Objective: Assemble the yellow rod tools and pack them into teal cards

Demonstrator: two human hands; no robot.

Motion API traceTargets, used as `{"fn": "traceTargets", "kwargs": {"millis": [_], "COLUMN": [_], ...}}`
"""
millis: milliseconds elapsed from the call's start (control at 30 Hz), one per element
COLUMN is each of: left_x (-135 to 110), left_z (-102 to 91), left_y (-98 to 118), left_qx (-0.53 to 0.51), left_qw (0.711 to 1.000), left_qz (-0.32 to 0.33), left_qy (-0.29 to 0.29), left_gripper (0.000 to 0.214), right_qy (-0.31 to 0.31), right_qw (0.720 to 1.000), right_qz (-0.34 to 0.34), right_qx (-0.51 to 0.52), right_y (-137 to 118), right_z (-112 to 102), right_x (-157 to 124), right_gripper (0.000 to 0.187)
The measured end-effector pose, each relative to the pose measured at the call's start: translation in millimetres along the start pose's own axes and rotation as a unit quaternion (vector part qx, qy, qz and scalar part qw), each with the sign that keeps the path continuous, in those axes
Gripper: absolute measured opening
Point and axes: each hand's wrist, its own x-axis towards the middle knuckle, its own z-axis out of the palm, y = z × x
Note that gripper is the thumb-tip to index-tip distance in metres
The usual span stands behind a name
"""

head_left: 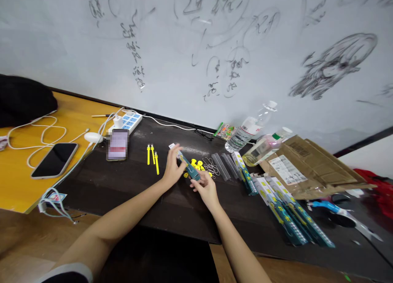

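Note:
My left hand (173,166) and my right hand (207,188) both grip one slim teal-and-white cardboard box (190,170), tilted above the dark table. The left fingers close on its far, white end, while the right fingers hold the near end. Just beyond the box lies a small pile of yellow plastic pieces (198,164), partly hidden. Thin bent metal wires (210,166) are beside it. Left of my left hand, 3 yellow sticks with metal tips (152,155) lie on the table. Clear grey plastic strips (221,167) sit to the right of the wires.
Several similar boxes (285,213) lie at the right, near a cardboard parcel (301,162) and scissors (344,215). Two bottles (247,129) stand by the whiteboard (159,62). Leftward are a power strip (130,121), a propped phone (118,145), another phone (55,160) and white cables.

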Motion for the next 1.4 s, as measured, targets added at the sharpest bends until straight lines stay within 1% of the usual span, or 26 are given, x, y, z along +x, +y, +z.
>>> {"fn": "traceTargets", "kwargs": {"millis": [33,67,100,133,167,200,233,300,400,467,533,633,700,767,900,1000,1033,1100,1233,1300,1400], "left_x": [3.0,6.5,10.2,13.8,17.1,19.7,21.8,24.0,25.0,25.6,26.7,28.8,30.3,31.6,34.3,34.6,33.9,31.5,25.7,24.0,22.5], "left_z": [1.1,1.4,0.8,-0.6,-2.6,-5.1,-7.6,-12.0,-15.2,-15.8,-16.6,-19.3,-21.8,-24.4,-27.9,-27.3,-26.2,-22.6,-14.6,-12.8,-13.3], "left_y": [-7.2,-14.0,-19.7,-23.9,-26.4,-27.4,-27.1,-24.5,-20.6,-19.1,-18.1,-16.5,-15.7,-15.3,-16.2,-15.8,-15.1,-13.3,-11.1,-12.0,-13.3], "left_qx": [-0.011,-0.026,-0.049,-0.089,-0.139,-0.186,-0.228,-0.289,-0.326,-0.327,-0.325,-0.342,-0.358,-0.362,-0.361,-0.364,-0.364,-0.366,-0.368,-0.360,-0.351], "left_qw": [0.995,0.981,0.963,0.943,0.925,0.911,0.899,0.886,0.885,0.887,0.889,0.886,0.879,0.877,0.886,0.890,0.891,0.889,0.889,0.894,0.899], "left_qz": [-0.085,-0.172,-0.252,-0.312,-0.347,-0.364,-0.370,-0.357,-0.331,-0.324,-0.322,-0.313,-0.314,-0.317,-0.292,-0.270,-0.267,-0.267,-0.268,-0.266,-0.263], "left_qy": [0.056,0.081,0.086,0.079,0.070,0.062,0.059,0.057,0.044,0.024,0.012,0.011,0.007,0.005,0.015,0.045,0.055,0.064,0.052,0.038,0.007], "left_gripper": [0.052,0.054,0.056,0.057,0.059,0.062,0.065,0.068,0.065,0.060,0.058,0.059,0.058,0.056,0.059,0.061,0.061,0.062,0.066,0.067,0.065], "right_qy": [-0.003,-0.012,-0.028,-0.049,-0.072,-0.092,-0.109,-0.130,-0.164,-0.188,-0.183,-0.137,-0.127,-0.136,-0.143,-0.138,-0.134,-0.111,-0.022,0.009,0.033], "right_qw": [0.998,0.993,0.984,0.972,0.959,0.944,0.930,0.902,0.869,0.862,0.873,0.909,0.930,0.948,0.979,0.988,0.989,0.990,0.985,0.981,0.979], "right_qz": [-0.029,-0.064,-0.101,-0.136,-0.168,-0.195,-0.219,-0.257,-0.295,-0.300,-0.285,-0.225,-0.181,-0.142,-0.075,-0.040,-0.037,-0.043,-0.036,-0.026,-0.037], "right_qx": [-0.047,-0.096,-0.142,-0.183,-0.218,-0.248,-0.274,-0.322,-0.362,-0.363,-0.351,-0.322,-0.295,-0.251,-0.122,-0.058,-0.054,-0.076,-0.168,-0.194,-0.199], "right_y": [2.4,4.2,5.4,5.9,5.7,5.0,3.9,1.2,-2.3,-3.3,-2.5,1.7,5.0,7.2,5.9,2.1,1.0,-0.6,-2.3,-3.1,-4.7], "right_z": [0.7,1.4,2.0,2.7,3.5,4.5,5.6,8.3,11.7,12.7,12.2,10.0,9.4,10.8,16.5,18.1,17.9,17.2,17.9,18.3,16.5], "right_x": [-1.8,-3.8,-5.9,-7.9,-9.7,-11.3,-12.7,-14.7,-16.5,-17.1,-17.1,-15.9,-15.0,-14.4,-13.2,-12.0,-11.8,-11.7,-12.6,-12.8,-11.8], "right_gripper": [0.039,0.037,0.035,0.033,0.032,0.031,0.030,0.029,0.029,0.031,0.038,0.055,0.060,0.058,0.038,0.032,0.032,0.035,0.048,0.047,0.042]}}
